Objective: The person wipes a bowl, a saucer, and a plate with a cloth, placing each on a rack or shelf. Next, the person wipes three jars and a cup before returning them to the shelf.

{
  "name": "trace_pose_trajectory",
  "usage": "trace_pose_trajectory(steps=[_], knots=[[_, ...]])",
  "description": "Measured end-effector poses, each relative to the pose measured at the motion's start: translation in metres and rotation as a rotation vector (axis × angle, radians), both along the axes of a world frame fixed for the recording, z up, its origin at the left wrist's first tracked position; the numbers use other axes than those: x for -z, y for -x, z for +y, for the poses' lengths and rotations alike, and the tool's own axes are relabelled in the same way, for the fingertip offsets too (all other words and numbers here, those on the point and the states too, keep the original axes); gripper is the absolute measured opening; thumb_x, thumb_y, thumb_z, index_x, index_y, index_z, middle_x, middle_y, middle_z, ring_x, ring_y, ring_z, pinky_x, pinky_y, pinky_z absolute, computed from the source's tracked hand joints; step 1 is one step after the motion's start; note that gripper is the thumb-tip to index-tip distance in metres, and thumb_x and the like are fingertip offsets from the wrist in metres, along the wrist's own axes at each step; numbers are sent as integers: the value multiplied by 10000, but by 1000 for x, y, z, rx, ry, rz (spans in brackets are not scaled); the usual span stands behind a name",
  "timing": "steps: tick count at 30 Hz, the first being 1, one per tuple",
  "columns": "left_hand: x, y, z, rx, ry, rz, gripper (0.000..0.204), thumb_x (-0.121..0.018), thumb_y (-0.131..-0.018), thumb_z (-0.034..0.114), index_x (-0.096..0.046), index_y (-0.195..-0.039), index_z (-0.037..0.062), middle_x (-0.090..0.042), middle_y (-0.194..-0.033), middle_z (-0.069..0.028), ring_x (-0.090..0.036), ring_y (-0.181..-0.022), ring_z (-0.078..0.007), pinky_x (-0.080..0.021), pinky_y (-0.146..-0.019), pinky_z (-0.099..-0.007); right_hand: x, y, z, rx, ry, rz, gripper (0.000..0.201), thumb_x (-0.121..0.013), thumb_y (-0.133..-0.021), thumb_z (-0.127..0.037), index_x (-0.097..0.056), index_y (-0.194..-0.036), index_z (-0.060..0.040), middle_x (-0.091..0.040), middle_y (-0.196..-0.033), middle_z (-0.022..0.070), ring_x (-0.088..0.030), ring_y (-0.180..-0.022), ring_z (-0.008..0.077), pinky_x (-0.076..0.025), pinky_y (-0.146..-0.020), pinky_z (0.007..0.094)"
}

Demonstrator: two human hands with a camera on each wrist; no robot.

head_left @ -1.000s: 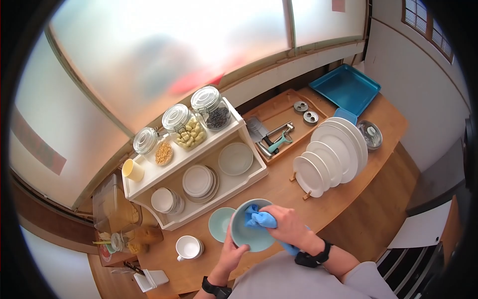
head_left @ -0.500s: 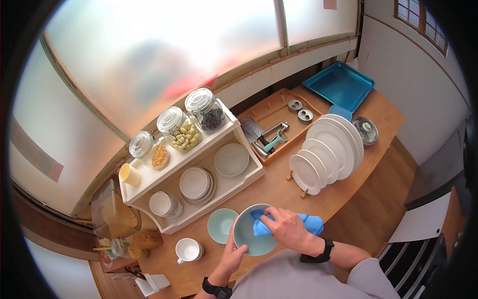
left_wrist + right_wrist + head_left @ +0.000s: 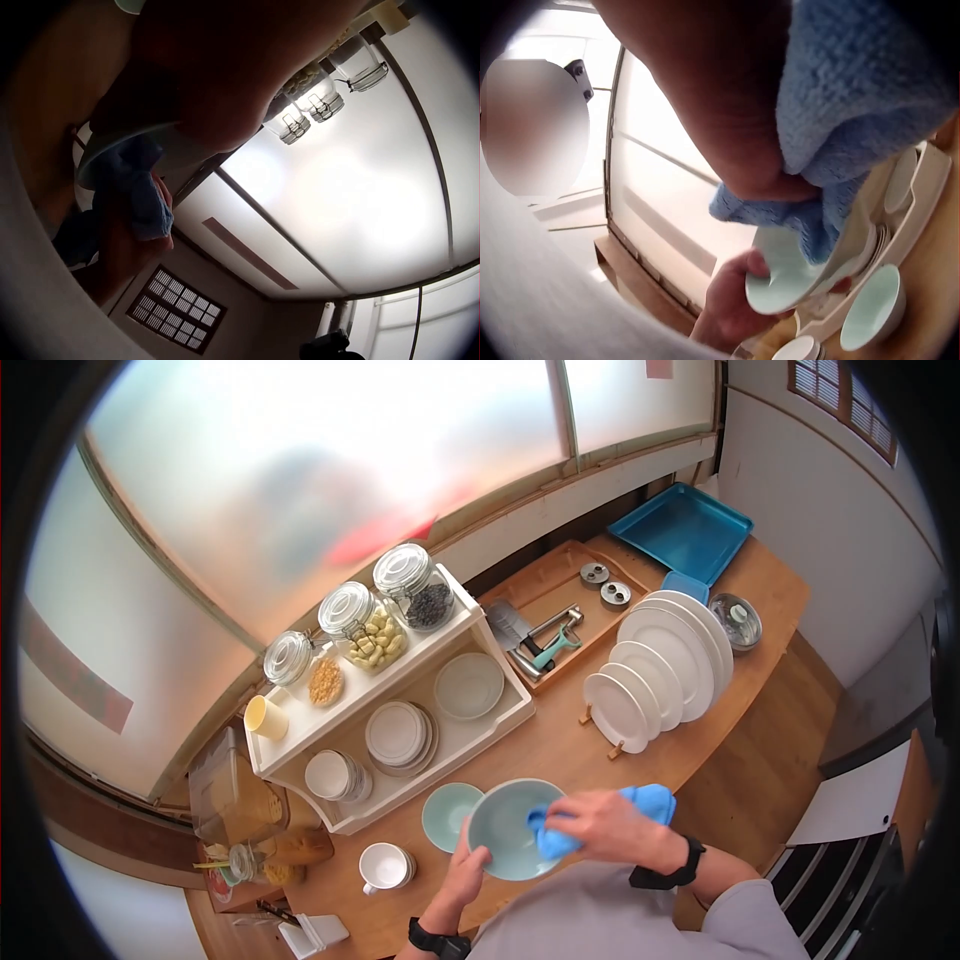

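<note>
The right hand (image 3: 605, 827) and blue cloth (image 3: 650, 802) have shifted toward 3 o'clock. Relative to the large bowl (image 3: 505, 825), head view: white shelf (image 3: 292, 752), 10 to 11 o'clock; racked plates (image 3: 660, 645), 2 o'clock. Left hand (image 3: 462, 875): clamped on the large bowl's rim, 8 o'clock. Right hand: clamped on the cloth, contacting the interior, 3 o'clock. Small bowl (image 3: 447, 815): 9 o'clock.
</note>
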State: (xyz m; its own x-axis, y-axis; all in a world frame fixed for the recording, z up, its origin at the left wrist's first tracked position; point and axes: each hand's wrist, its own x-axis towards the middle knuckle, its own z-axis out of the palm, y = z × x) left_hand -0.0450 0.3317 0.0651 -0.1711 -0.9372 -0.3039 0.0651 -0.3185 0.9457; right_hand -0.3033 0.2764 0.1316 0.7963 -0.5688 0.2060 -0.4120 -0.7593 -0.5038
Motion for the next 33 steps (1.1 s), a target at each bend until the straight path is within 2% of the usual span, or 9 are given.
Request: trace_pose_trajectory(steps=[2,6,8,9,15,18,24,26,33], knots=[[1,-5,0,-103,-62,88,679,-418,-741,-3,-280,-1405,25,-401,-1351,-111,-373,-1256,-215,-303,-1038,-304,-14,14,-7,384,107,-336,330,-681,-637,-2,-662,-958,-79,-637,-961,92,-636,-863,261,-520,-762,326],[-21,-5,-2,-192,-126,244,543,-462,-828,72,-330,-1352,20,-467,-1266,-125,-477,-1151,-230,-404,-951,-331,22,27,-26,606,-53,-722,359,-675,-631,42,-649,-976,-52,-647,-981,109,-638,-904,238,-500,-800,294],[-33,-2,-4,-116,-215,367,456,-483,-921,194,-363,-1326,21,-499,-1235,-123,-520,-1111,-226,-451,-904,-341,38,20,-23,485,-671,-956,288,-663,-700,35,-641,-983,-11,-656,-972,86,-623,-916,179,-480,-827,284],[-36,1,-5,-115,-214,365,456,-483,-921,194,-363,-1326,21,-499,-1235,-123,-520,-1111,-226,-451,-904,-341,40,13,-18,424,-770,-1009,270,-662,-730,21,-637,-998,8,-652,-1000,72,-597,-937,144,-468,-850,286],[-31,20,-15,-215,-154,356,350,-535,-940,254,-513,-1185,6,-612,-1069,-103,-621,-935,-201,-515,-799,-334,19,-1,-11,237,-607,-1015,285,-664,-714,29,-649,-998,2,-640,-1034,112,-610,-959,195,-470,-859,309],[-19,26,-12,-391,-34,117,295,-579,-923,227,-553,-1116,6,-637,-979,-83,-637,-819,-171,-531,-724,-312,14,-4,-11,214,-524,-950,292,-664,-704,34,-656,-991,-14,-640,-1030,110,-617,-951,221,-478,-848,315],[-33,31,-5,-86,76,-179,230,-622,-903,211,-613,-1036,24,-642,-932,-47,-588,-838,-120,-484,-713,-274,4,-16,-25,155,-652,-870,275,-635,-704,32,-649,-977,-5,-650,-995,98,-623,-916,199,-484,-821,304],[-35,41,-2,4,387,-250,200,-643,-886,184,-620,-1012,31,-637,-923,-46,-576,-837,-115,-471,-716,-267,16,-31,-27,62,-600,-800,267,-632,-712,26,-650,-976,2,-648,-999,97,-621,-889,182,-487,-807,285],[-38,45,-18,-509,637,-267,146,-553,-918,122,-573,-949,-19,-626,-904,-67,-574,-823,-138,-455,-721,-266,50,-50,-3,160,-1010,-879,232,-644,-812,-91,-628,-1032,-17,-657,-905,31,-576,-836,91,-478,-767,271]])
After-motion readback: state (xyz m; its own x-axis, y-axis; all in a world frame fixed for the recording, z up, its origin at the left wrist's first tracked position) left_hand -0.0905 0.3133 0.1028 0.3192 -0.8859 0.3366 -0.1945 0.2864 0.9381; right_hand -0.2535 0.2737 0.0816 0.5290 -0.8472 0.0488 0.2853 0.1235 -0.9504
